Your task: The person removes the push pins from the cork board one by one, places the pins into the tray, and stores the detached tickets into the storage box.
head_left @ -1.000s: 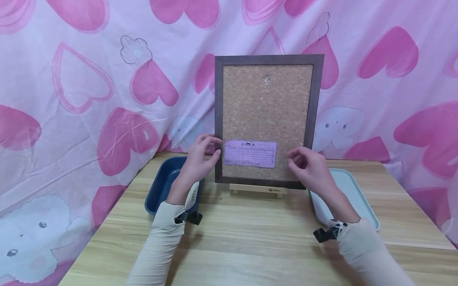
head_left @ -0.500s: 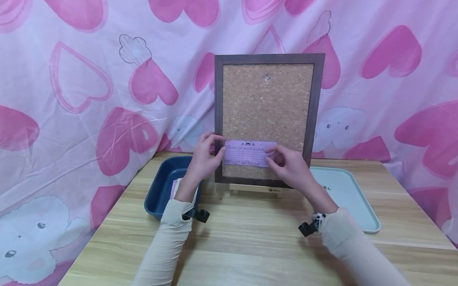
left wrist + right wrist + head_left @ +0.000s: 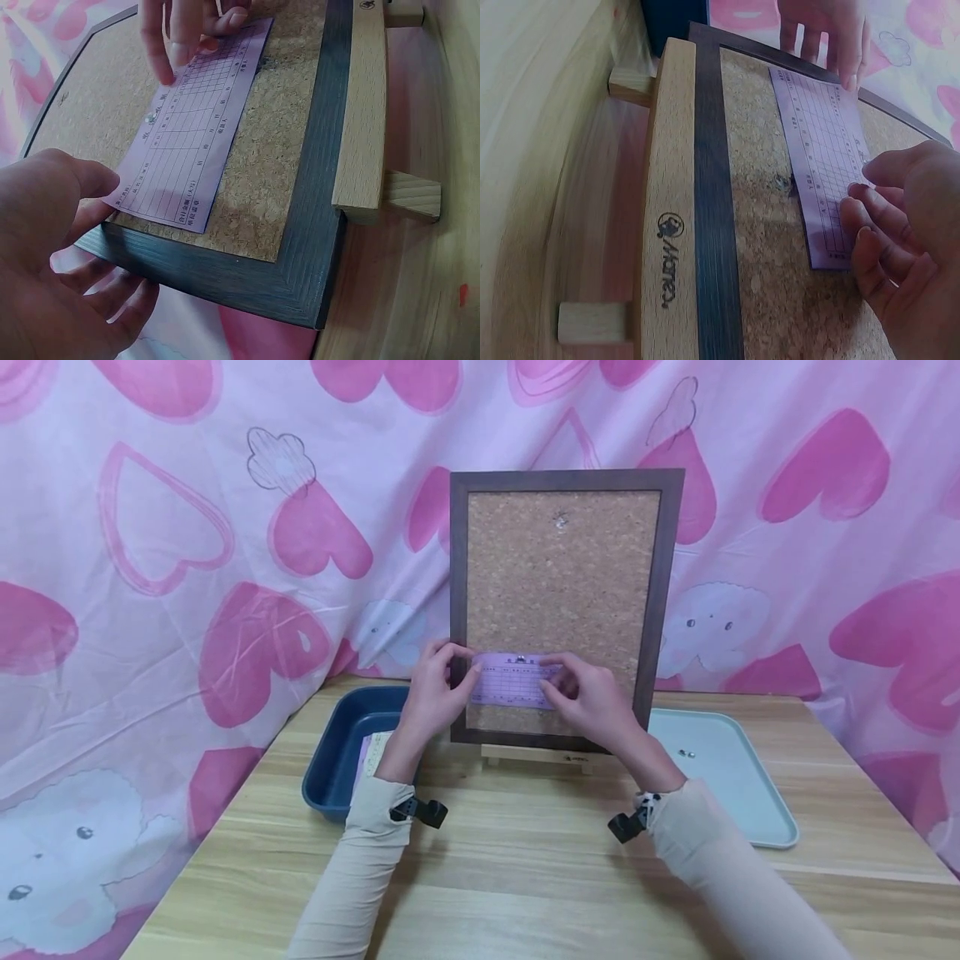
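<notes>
A purple printed slip (image 3: 512, 681) lies on the lower part of a framed corkboard (image 3: 558, 585), with a clear pushpin (image 3: 151, 118) at its top edge. My left hand (image 3: 437, 689) is at the slip's left end, thumb and index finger at its corner; the other fingers lie along the frame's left edge. My right hand (image 3: 592, 702) is over the slip's right part, fingertips at its surface; whether they press on it is hard to tell. Its thumb and index finger stand apart in the head view, with nothing seen between them.
The board leans on a wooden easel (image 3: 536, 754). A dark blue tray (image 3: 324, 768) holding papers (image 3: 373, 750) stands to the left. On the right is a pale green tray (image 3: 750, 802) with small pushpins (image 3: 686, 753). Another pin (image 3: 561, 520) sits high on the cork.
My right hand has moved left from bare cork onto the slip's right part. My left hand has shifted slightly right, its thumb now over the slip's left end.
</notes>
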Available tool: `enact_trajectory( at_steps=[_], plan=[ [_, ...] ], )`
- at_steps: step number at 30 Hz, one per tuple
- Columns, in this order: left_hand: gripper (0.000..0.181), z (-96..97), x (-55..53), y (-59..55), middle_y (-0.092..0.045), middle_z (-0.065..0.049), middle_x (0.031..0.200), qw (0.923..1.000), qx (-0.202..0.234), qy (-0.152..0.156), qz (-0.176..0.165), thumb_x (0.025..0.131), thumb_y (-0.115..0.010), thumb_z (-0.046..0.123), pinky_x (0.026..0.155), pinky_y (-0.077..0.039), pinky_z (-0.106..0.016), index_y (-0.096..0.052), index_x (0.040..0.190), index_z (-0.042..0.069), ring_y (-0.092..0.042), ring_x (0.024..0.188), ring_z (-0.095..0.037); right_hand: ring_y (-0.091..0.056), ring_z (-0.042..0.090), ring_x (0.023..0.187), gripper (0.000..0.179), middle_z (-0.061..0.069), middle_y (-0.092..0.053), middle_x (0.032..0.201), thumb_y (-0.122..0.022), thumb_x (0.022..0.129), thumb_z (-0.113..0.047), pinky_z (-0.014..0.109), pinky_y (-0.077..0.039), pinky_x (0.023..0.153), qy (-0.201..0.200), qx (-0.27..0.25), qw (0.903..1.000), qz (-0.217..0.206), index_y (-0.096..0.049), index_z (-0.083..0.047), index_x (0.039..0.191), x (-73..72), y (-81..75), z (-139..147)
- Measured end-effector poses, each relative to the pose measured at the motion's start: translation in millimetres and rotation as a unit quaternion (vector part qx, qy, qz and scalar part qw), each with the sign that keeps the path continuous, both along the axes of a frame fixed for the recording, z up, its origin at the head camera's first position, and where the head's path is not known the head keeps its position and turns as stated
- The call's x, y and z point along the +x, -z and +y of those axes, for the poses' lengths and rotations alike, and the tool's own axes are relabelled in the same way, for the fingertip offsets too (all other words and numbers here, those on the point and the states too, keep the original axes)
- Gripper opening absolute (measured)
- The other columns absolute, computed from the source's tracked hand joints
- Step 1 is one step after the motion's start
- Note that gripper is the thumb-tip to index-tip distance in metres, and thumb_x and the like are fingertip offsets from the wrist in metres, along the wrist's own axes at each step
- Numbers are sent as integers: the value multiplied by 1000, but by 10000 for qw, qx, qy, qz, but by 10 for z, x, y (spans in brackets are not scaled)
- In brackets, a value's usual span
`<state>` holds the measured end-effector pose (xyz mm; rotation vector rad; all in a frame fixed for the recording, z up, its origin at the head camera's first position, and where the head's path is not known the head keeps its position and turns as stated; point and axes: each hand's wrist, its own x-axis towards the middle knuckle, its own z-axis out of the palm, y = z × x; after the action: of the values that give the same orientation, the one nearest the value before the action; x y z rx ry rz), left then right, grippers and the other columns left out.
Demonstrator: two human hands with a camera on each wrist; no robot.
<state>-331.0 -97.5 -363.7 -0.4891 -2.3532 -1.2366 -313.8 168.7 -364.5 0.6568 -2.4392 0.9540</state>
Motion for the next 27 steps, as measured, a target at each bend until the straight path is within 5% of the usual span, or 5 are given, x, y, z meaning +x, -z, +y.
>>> enact_trajectory(
  at_steps=[27],
  plan=[
    [16,-30,6,20,-59,-14,144,9998,152,-61,107,103,-72,22,103,-62,-48,-75,112,10,-66,124,-33,-64,14,70,36,1,-74,89,-73,103,-18,29,-53,59,101,186,9993,306,-69,-12,138,-25,-12,-253]
  ],
)
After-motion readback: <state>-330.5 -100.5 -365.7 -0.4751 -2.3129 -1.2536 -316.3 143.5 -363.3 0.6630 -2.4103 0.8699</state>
